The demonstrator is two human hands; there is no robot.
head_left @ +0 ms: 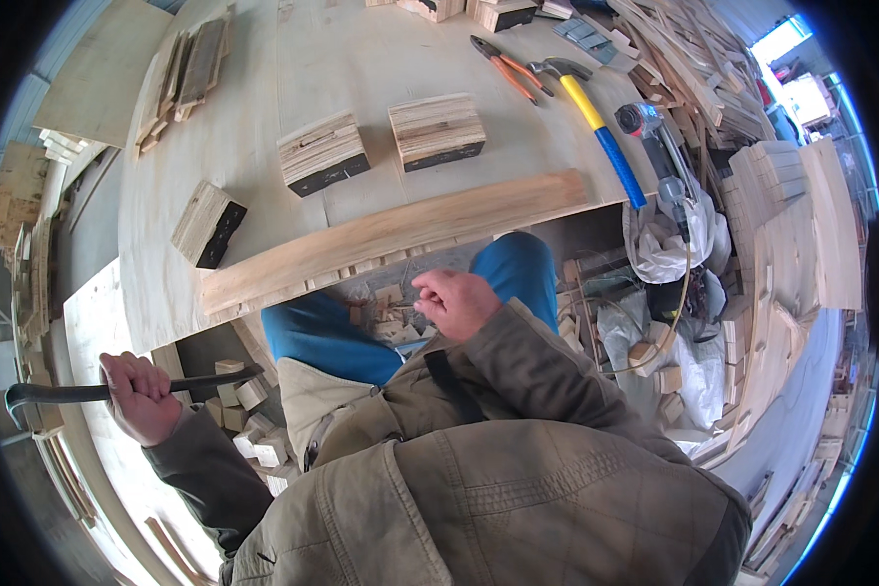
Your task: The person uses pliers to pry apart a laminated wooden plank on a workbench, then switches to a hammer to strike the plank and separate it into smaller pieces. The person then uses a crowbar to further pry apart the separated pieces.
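My left hand (pixel 139 396) is wrapped round a dark metal crowbar (pixel 63 393), off the left side of the table. Its hooked end points left and its straight end points toward my knees. My right hand (pixel 457 301) hovers over my lap with its fingers curled in and no object showing in it. Nearest to it on the table's front edge lies a long wooden strip (pixel 400 227). Behind the strip sit three layered wood blocks with black faces: a left block (pixel 205 223), a middle block (pixel 322 154) and a right block (pixel 438 132).
Orange-handled pincers (pixel 511 70), a hammer (pixel 601 132) with a yellow and blue handle, and an air tool (pixel 659 156) with a hose lie along the table's right side. Wood strips (pixel 186 73) are stacked at far left. Offcuts (pixel 259 435) and white sacks (pixel 698 366) crowd the floor.
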